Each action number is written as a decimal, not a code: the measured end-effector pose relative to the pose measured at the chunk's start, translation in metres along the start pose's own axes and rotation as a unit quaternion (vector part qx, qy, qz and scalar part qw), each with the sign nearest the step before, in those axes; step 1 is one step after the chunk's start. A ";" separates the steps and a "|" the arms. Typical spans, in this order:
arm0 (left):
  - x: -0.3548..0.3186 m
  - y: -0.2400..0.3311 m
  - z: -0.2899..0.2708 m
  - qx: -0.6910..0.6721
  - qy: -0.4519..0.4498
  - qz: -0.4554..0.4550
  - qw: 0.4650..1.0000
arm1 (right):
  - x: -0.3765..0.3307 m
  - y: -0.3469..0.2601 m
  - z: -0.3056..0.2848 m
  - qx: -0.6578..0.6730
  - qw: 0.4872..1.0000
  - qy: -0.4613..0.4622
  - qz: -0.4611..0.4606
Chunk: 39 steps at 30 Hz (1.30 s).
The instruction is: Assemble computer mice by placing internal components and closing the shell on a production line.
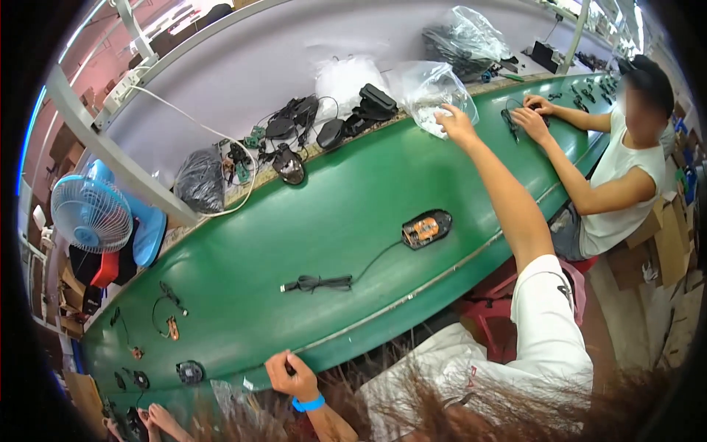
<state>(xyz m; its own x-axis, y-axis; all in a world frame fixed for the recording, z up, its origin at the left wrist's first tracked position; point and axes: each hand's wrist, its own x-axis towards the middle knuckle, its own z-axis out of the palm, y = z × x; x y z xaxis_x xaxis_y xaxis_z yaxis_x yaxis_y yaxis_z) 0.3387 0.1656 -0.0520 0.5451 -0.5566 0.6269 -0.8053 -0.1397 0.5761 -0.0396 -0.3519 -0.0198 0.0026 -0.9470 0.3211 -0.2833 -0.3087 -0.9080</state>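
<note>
My right hand [458, 127] is stretched out to the far side of the green belt, its fingers apart at the mouth of a clear plastic bag [460, 99] of small white pieces. My left hand [293, 376], with a blue band at the wrist, is closed at the belt's near edge. Something dark shows between its fingers, too small to make out. Between my hands lies a computer mouse [427, 230] without its top cover, an orange circuit board showing inside. Its black cable [318, 283] is bundled, with the plug pointing left.
The green belt [250, 258] carries more mouse parts [173, 328] at the left. Along the back ledge lie black mouse shells [289, 166] and a dark bag [200, 180]. A blue fan [92, 214] stands far left. A co-worker [626, 169] sits at the right; another person's hands [158, 420] show lower left.
</note>
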 end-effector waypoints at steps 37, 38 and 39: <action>0.004 -0.021 0.030 0.002 -0.014 0.031 0.999 | -0.069 -0.072 -0.036 -0.336 0.911 -0.084 -0.222; -0.002 -0.014 0.004 0.012 -0.009 0.030 0.999 | -0.101 -0.091 -0.036 -0.317 0.911 -0.063 -0.255; -0.005 -0.012 -0.005 0.024 -0.006 0.026 0.999 | -0.130 -0.099 -0.034 -0.307 0.913 -0.071 -0.257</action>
<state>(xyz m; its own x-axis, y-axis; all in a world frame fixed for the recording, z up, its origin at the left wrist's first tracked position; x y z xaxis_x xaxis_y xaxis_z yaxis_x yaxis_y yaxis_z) 0.3467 0.1739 -0.0597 0.4988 -0.5739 0.6495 -0.8433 -0.1484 0.5165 -0.0447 -0.1956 0.0371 0.3995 -0.7058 0.5850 -0.6939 -0.6498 -0.3102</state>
